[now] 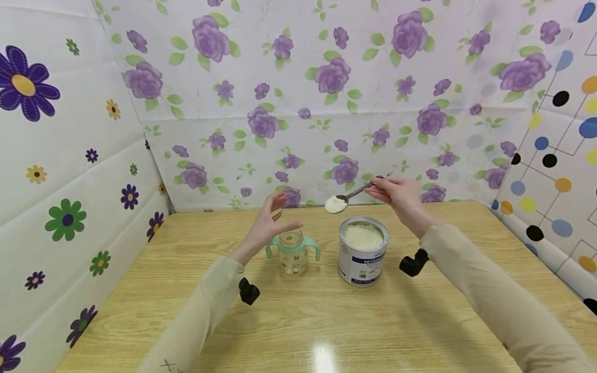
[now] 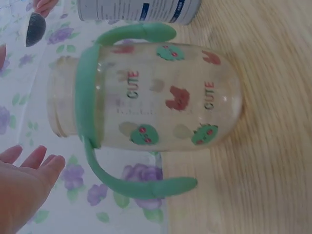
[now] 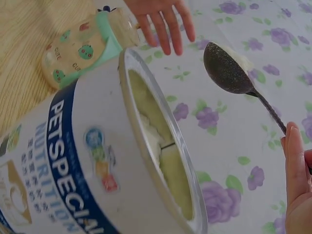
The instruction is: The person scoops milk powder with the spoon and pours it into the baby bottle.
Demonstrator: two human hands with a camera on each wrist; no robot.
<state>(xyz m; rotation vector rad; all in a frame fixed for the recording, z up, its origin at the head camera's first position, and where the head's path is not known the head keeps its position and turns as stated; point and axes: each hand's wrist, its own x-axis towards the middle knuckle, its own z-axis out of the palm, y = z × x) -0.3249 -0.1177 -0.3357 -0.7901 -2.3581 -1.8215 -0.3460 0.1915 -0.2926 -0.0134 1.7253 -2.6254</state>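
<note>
My right hand pinches the handle of a dark metal spoon, its bowl heaped with pale powder. That bowl hangs above and slightly left of an open white can of similar powder, labelled PETSPECIAL in the right wrist view. Just left of the can stands a clear baby bottle with mint-green handles and small printed figures, upright and without a lid. Near its mouth my left hand is held with fingers spread and nothing in them. In the left wrist view it appears apart from the bottle.
The bottle and can stand on a wooden table. A flower-patterned cloth hangs behind it, with patterned sheets at the left and right sides. Black wrist cameras are strapped under both sleeves.
</note>
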